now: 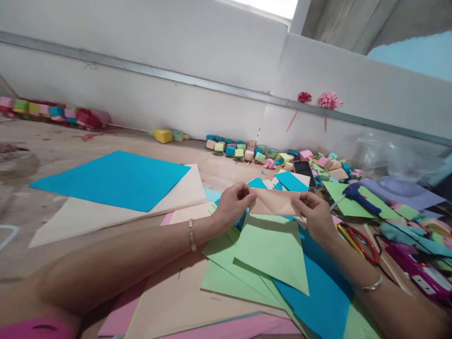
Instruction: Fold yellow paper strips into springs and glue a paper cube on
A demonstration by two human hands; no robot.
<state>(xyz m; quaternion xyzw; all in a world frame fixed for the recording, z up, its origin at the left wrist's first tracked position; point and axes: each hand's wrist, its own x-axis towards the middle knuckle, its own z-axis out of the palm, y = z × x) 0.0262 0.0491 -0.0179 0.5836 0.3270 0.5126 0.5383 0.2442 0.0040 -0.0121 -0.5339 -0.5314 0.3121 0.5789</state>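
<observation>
A strip of peach paper [273,202], creased across its middle, is stretched level between my two hands. My left hand [233,205] pinches its left end between thumb and fingers. At the right end, my right hand [314,212] grips it the same way. Just below the strip lies a light green paper sheet [273,249], on top of more green sheets. A blue sheet [325,278] shows under my right forearm. Large peach sheets [176,287] spread beneath my left wrist.
A big blue sheet [116,181] lies at left. Folded paper blocks [236,150] line the wall. At right are a phone [304,172], a blue glue gun [362,197], scissors [360,242] and a magenta power strip [420,270] with cables.
</observation>
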